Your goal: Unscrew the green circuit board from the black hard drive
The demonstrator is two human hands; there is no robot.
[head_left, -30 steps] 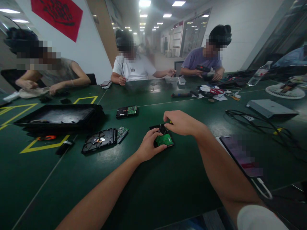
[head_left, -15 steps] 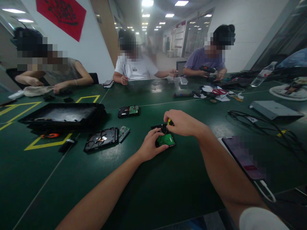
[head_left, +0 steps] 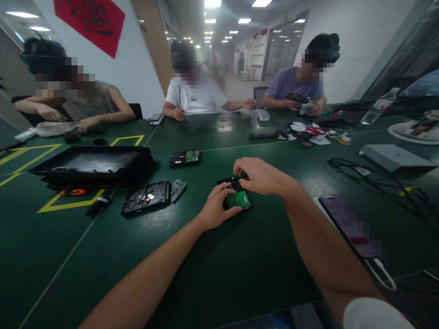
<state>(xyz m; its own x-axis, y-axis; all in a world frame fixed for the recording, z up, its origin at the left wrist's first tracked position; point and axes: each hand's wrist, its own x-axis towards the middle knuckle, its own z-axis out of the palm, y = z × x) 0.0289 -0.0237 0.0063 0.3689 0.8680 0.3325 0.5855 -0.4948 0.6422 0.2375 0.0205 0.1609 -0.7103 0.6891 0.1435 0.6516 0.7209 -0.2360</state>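
Observation:
A small hard drive (head_left: pixel 239 200) with a green circuit board lies on the dark green table between my hands. My left hand (head_left: pixel 216 206) grips its left side, fingers over the top edge and thumb along the near edge. Above its upper right part, my right hand (head_left: pixel 256 177) is closed around a screwdriver (head_left: pixel 243 175); its tip points down at the drive and is partly hidden by my fingers. To the left are an opened drive casing (head_left: pixel 147 199), a loose circuit board (head_left: pixel 179 189) and another hard drive (head_left: pixel 185 158).
A black tray (head_left: pixel 91 164) stands at the left. On the right are a phone (head_left: pixel 350 226) with a white cable, black cables (head_left: pixel 373 183) and a grey metal box (head_left: pixel 396 156). Three people sit across the table, beyond a pile of small parts (head_left: pixel 310 131).
The view has shifted slightly. The screwdriver's handle shows less yellow and more dark than before. My left hand keeps its hold on the drive.

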